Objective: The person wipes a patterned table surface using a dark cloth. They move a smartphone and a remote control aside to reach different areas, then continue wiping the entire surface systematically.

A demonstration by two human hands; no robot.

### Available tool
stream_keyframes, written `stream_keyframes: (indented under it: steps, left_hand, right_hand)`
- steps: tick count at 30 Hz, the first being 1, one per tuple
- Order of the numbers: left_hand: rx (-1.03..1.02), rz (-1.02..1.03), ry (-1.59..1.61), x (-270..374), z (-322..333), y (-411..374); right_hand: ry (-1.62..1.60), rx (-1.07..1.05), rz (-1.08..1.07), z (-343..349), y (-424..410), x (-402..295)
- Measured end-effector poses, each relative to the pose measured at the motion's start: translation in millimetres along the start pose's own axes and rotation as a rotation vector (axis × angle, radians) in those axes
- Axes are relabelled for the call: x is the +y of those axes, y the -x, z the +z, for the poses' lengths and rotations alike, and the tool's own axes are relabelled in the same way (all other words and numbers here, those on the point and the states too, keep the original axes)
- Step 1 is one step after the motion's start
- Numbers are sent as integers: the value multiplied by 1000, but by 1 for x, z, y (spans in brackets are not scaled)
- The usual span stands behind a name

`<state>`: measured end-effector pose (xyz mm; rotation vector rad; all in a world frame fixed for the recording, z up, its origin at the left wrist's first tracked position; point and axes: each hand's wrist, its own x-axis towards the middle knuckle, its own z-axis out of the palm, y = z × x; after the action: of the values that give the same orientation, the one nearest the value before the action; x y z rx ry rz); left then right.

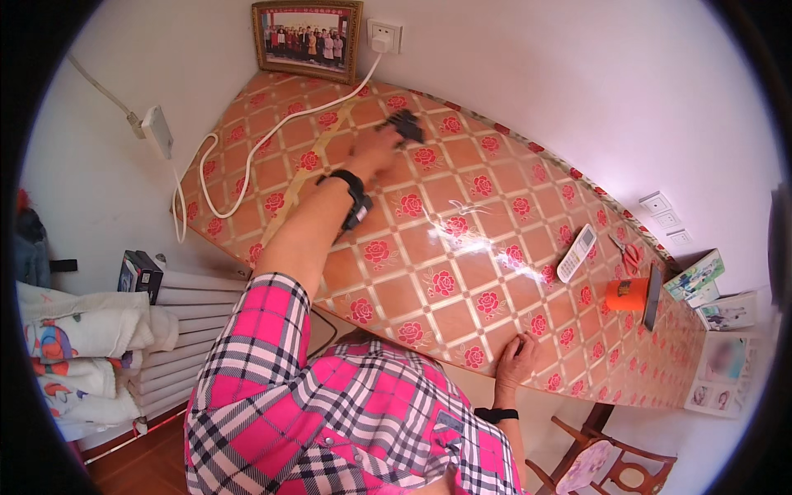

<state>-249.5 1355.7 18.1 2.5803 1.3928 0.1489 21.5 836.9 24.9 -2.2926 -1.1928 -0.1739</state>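
Observation:
My left hand point(378, 150) reaches far across the tablecloth point(451, 253), which has red roses in a tan lattice pattern. It is shut on a dark, crumpled-looking thing, possibly a black cloth point(407, 125), pressed against the covering; both are blurred. A black band with a small device point(356, 204) circles that wrist. At the near edge of the table, my right hand point(518, 360) rests with curled fingers, and a dark spot between them is too small to make out. The right wrist wears a black band point(497, 414).
A white cable point(247, 173) winds over the left end from a wall socket point(385, 37), near a framed group photo point(306, 40). Rightward lie a remote control point(576, 253), red-handled scissors point(630, 257), an orange cup point(626, 294) and a dark flat device point(651, 298). A chair point(609, 464) stands below.

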Motion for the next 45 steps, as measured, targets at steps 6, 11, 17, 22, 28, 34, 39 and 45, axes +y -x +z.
stream_keyframes:
  steps: [6, 11, 17, 22, 28, 34, 39, 45]
  left_hand:
    - [-32, 528, 199, 103, 27, 53]
    - [128, 165, 198, -10, -4, 41]
    - [-4, -249, -87, -43, -21, -32]
    - [-120, -57, 67, 73, -10, -95]
    - [-137, 454, -1, 223, 35, -52]
    - [-38, 715, 120, 266, 67, 62]
    - [-108, 876, 216, 274, 31, 191]
    - [-162, 839, 475, 221, 14, 266]
  right_hand:
    - [30, 8, 26, -2, 5, -1]
    - [31, 22, 31, -2, 4, -4]
    - [12, 5, 54, -4, 2, -9]
    - [2, 18, 39, -2, 1, -6]
    - [26, 10, 60, -8, 0, -11]
    - [11, 20, 24, -8, -5, -15]
    - [-21, 16, 41, -7, -5, -8]
    - [13, 7, 21, -2, -2, 2]
